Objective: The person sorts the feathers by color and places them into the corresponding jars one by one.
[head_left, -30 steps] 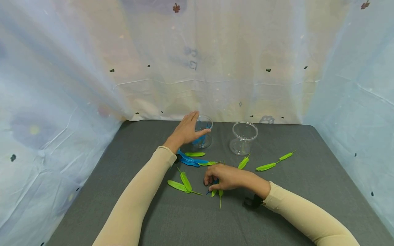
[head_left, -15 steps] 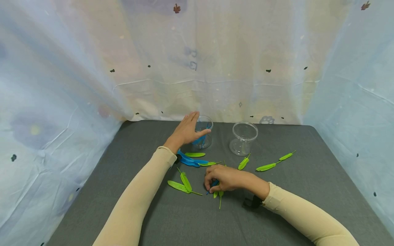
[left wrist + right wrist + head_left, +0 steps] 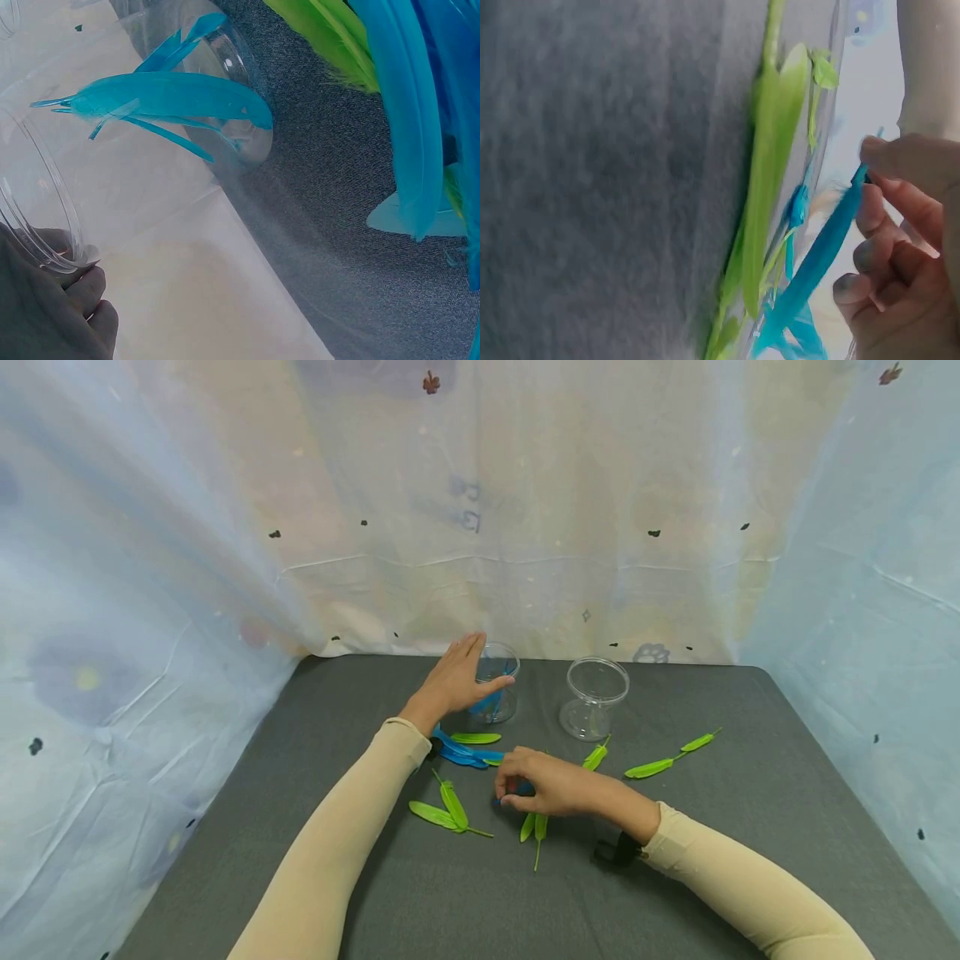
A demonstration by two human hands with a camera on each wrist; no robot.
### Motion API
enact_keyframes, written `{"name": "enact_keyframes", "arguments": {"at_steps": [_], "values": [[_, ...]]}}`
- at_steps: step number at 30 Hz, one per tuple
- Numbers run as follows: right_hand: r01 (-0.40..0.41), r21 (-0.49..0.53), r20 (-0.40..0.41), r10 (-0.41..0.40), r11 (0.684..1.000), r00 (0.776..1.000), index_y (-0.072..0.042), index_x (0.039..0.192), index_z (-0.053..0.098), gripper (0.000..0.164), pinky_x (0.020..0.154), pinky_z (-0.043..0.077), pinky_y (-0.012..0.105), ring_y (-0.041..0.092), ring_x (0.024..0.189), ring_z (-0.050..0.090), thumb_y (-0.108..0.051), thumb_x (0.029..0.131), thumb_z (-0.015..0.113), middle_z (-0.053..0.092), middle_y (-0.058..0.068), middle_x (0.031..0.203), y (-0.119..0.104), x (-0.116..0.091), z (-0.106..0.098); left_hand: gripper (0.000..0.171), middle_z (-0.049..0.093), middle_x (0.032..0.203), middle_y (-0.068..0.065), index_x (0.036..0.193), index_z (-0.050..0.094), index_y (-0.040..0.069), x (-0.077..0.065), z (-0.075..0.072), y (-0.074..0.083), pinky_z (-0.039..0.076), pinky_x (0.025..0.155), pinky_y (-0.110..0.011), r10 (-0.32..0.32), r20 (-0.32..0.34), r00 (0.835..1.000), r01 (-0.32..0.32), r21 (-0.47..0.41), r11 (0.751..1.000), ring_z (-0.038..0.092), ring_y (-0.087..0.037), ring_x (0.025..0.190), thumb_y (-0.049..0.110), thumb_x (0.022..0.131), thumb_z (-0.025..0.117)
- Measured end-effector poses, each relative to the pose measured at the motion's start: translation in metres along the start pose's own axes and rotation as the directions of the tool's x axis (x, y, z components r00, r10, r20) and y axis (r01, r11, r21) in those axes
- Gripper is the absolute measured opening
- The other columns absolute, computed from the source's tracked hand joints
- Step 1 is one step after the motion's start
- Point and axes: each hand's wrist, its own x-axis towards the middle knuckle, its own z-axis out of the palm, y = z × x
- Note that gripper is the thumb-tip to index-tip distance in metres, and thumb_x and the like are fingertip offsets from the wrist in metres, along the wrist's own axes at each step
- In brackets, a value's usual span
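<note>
At the back of the table, my left hand (image 3: 450, 681) holds a clear plastic jar (image 3: 507, 706) near its rim, thumb across the front. Inside that jar lie several blue feathers (image 3: 172, 97). My right hand (image 3: 551, 783) pinches a blue feather (image 3: 821, 251) by its quill between thumb and index finger, just over the table; the other fingers curl loosely below. Two green feathers (image 3: 541, 829) lie right beneath this hand. Beyond it, a pile of blue feathers (image 3: 467, 754) lies with a green feather (image 3: 476, 738) beside it, in front of the held jar.
A second clear jar (image 3: 588, 720) stands right of the held one. More green feathers lie on the grey cloth (image 3: 450, 893): a pair (image 3: 448, 804) at left, one feather (image 3: 596, 756) before the second jar, and two feathers (image 3: 649, 768) at right. A printed curtain (image 3: 555, 527) closes the back.
My right hand has lifted slightly and moved away from my body with the blue feather, uncovering more of the green feathers below. My left hand has stayed at the jar.
</note>
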Motion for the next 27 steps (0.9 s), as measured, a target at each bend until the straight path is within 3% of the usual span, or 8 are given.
{"name": "enact_keyframes", "arguments": {"at_steps": [12, 23, 27], "values": [[0.011, 0.002, -0.128, -0.011, 1.000, 0.992, -0.017, 0.103, 0.063, 0.007, 0.074, 0.055, 0.034, 0.022, 0.081, 0.061, -0.012, 0.106, 0.066, 0.060, -0.008, 0.095, 0.007, -0.007, -0.023, 0.108, 0.013, 0.180, -0.014, 0.174, 0.009, 0.009, 0.001, 0.002, -0.002, 0.006, 0.135, -0.046, -0.003, 0.000, 1.000, 0.003, 0.006, 1.000, 0.010, -0.031, 0.167, 0.076, 0.101, 0.053], [0.048, -0.012, -0.299, -0.049, 0.999, 0.953, -0.013, 0.099, 0.062, 0.013, 0.065, 0.051, 0.041, 0.023, 0.070, 0.055, 0.000, 0.100, 0.065, 0.059, -0.007, 0.088, 0.013, -0.013, -0.054, 0.108, 0.014, 0.180, -0.015, 0.174, 0.010, 0.008, 0.002, 0.002, -0.002, 0.007, 0.135, -0.047, 0.003, -0.006, 1.000, -0.003, 0.021, 1.000, 0.011, -0.032, 0.167, 0.076, 0.102, 0.053], [0.031, -0.017, -0.345, -0.035, 0.999, 0.938, -0.015, 0.098, 0.061, 0.015, 0.062, 0.048, 0.036, 0.024, 0.068, 0.054, 0.000, 0.100, 0.064, 0.058, -0.007, 0.088, 0.014, -0.013, -0.065, 0.108, 0.014, 0.180, -0.015, 0.174, 0.011, 0.008, 0.002, 0.001, -0.001, 0.005, 0.136, -0.045, -0.001, -0.005, 1.000, 0.002, 0.013, 1.000, 0.012, -0.032, 0.166, 0.076, 0.101, 0.053]]}}
